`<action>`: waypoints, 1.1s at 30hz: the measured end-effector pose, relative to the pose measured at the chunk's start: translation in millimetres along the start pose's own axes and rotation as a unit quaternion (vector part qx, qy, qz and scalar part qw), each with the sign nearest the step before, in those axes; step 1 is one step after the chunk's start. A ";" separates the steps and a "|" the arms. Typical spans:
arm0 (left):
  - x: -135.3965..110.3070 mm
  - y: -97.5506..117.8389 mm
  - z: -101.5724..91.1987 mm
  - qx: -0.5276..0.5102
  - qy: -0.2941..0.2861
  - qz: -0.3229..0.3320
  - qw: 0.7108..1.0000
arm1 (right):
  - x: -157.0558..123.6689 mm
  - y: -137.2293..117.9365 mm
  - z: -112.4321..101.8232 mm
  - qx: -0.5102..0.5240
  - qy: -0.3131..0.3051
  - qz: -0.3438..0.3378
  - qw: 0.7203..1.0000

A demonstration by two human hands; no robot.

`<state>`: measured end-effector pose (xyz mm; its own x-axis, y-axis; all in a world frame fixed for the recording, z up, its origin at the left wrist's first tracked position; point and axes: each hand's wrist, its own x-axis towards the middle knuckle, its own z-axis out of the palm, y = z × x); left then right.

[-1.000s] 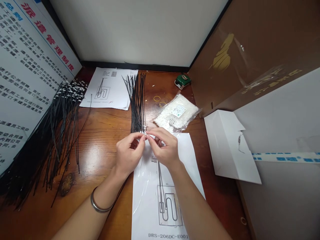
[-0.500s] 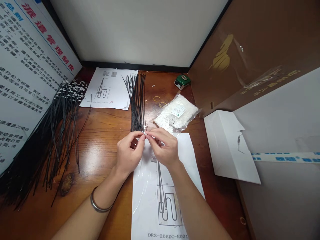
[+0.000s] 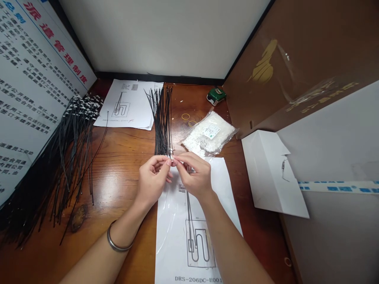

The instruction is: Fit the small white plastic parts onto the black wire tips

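Observation:
In the head view my left hand (image 3: pixel 152 179) and my right hand (image 3: pixel 195 173) meet at the fingertips, thumb and forefinger of each pinched together. Between them shows a small white connector (image 3: pixel 171 157), mostly covered by the fingers. Which part of it each hand grips is hard to make out. Directly beyond the fingertips lies a bundle of thin black wires (image 3: pixel 162 122), its near ends close to my fingers. Under my hands is a sheet with a printed wiring drawing (image 3: pixel 171 244). A clear bag of small white parts (image 3: pixel 210 132) lies just past my right hand.
On the left is a large pile of black wires (image 3: pixel 74 146) with white ends. Drawing sheets (image 3: pixel 103 118) lie at the back left. A green tape measure (image 3: pixel 216 96) and yellow rubber bands (image 3: pixel 185 116) sit toward the back. A brown panel (image 3: pixel 310 47) and folded white card (image 3: pixel 269 177) stand right.
My left fingers have shifted slightly, with the lower fingers now showing beneath the thumb. My right hand stays almost in place, and the fingertips of both hands remain together.

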<state>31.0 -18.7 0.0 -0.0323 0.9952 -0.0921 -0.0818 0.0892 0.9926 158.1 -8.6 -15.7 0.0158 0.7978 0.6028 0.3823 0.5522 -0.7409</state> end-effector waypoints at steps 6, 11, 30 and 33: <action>2.6 3.8 3.9 -0.057 0.010 -0.059 0.997 | -0.3 0.2 1.9 -0.024 0.011 -0.007 1.000; 3.7 2.9 3.7 -0.061 0.013 -0.049 0.997 | -0.6 0.2 2.9 -0.034 0.009 -0.007 0.999; 4.2 1.4 2.8 -0.062 0.008 -0.080 0.995 | -1.0 1.9 0.4 -0.031 -0.008 0.020 0.999; 3.7 1.1 2.8 -0.058 0.007 -0.077 0.995 | 0.1 1.4 -0.7 -0.025 -0.017 0.027 0.999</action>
<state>33.6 -14.8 1.0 -0.0241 0.9696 -0.2435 -0.2021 0.2338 0.9510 159.2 -8.0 -16.5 0.0055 0.8340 0.5517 0.4269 0.4970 -0.7555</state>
